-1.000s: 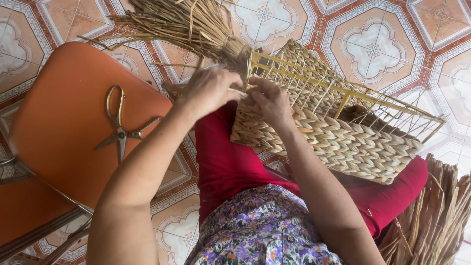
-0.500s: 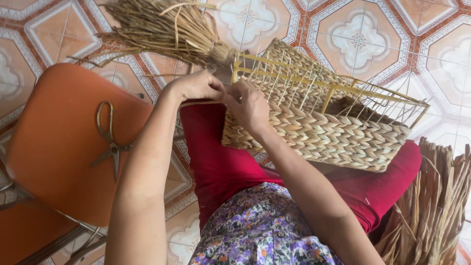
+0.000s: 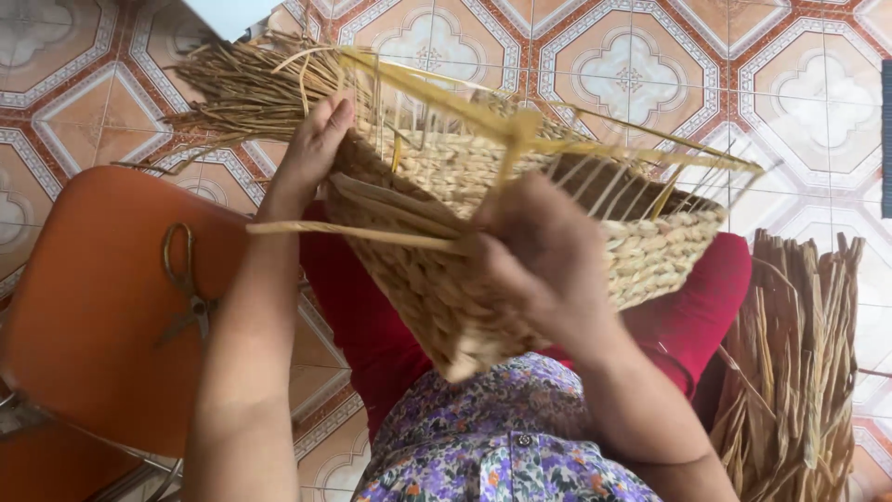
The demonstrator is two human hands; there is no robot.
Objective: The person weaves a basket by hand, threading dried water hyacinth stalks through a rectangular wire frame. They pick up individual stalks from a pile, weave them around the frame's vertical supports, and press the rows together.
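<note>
Weaving is under way: the right hand (image 3: 548, 265) pinches a flat strand (image 3: 358, 234) against the basket (image 3: 650, 260) (resting on her lap); the left hand (image 3: 316, 149) grips the basket's far rim. Next move, likely, needs a careful tuck between the uprights.

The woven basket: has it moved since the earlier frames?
Yes. The woven basket has been tipped up off the red lap, its corner nearer the camera, while the scissors lie on the orange chair.

Scissors (image 3: 186, 288) on orange chair (image 3: 84, 316); straw bundles (image 3: 799, 363) on tiled floor (image 3: 790, 112)
</note>
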